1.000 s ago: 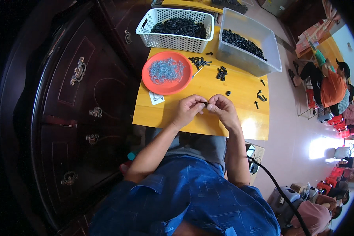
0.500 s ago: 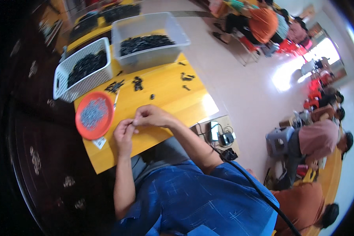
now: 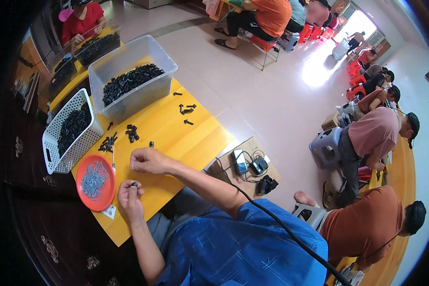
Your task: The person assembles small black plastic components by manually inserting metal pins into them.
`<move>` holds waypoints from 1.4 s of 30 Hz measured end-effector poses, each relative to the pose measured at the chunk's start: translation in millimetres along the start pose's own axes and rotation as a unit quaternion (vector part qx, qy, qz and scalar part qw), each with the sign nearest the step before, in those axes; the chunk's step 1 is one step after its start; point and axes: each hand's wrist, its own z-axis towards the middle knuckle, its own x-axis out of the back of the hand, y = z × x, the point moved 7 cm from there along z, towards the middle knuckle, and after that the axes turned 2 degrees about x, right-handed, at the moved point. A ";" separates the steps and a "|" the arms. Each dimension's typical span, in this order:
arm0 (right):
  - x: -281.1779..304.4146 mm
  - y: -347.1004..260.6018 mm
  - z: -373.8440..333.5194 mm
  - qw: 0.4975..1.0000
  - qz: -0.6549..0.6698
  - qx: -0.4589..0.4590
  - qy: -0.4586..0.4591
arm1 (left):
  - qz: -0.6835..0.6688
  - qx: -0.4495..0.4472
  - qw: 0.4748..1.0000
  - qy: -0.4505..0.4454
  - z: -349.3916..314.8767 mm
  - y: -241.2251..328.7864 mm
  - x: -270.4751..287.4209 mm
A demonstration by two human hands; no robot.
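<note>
My left hand (image 3: pixel 131 199), at the table's near side, pinches a small black plastic part (image 3: pixel 135 184) between thumb and fingers. Just beyond it, my right hand (image 3: pixel 148 161) hovers over the table with its fingers closed; whatever is in them is hidden. Beside the left hand lies a red plate (image 3: pixel 98 207) full of thin silvery metal pins (image 3: pixel 94 180). A single black piece (image 3: pixel 151 144) stands beyond the right hand. Two small heaps, black caps (image 3: pixel 132 133) and longer black pieces (image 3: pixel 108 143), lie nearer the basket.
A white perforated basket (image 3: pixel 83 151) and a clear plastic bin (image 3: pixel 140 99), both loaded with black parts, occupy the far left. Several black pieces (image 3: pixel 188 109) lie near the table's right edge. A cardboard box (image 3: pixel 229 174) with cabled devices adjoins that edge. Other people sit at surrounding tables.
My hands, together half a second ago, are now apart, the right one farther forward. The black part in my left hand has come into sight. The whole view has shifted.
</note>
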 end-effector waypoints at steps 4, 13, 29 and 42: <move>31.8 -11.5 25.5 0.961 -0.197 0.120 0.151 | -0.005 0.016 0.999 0.039 -3.9 7.1 5.6; 91.3 -55.3 63.1 0.903 -0.385 0.062 0.179 | -0.056 0.004 0.998 0.030 0.0 1.1 -3.2; 59.7 -4.9 125.5 0.811 -0.580 0.026 0.072 | -0.031 0.016 0.999 0.010 1.7 9.5 0.0; 65.4 -15.8 111.5 0.815 -0.559 0.075 0.131 | -0.030 0.007 1.000 0.007 1.8 7.3 -3.2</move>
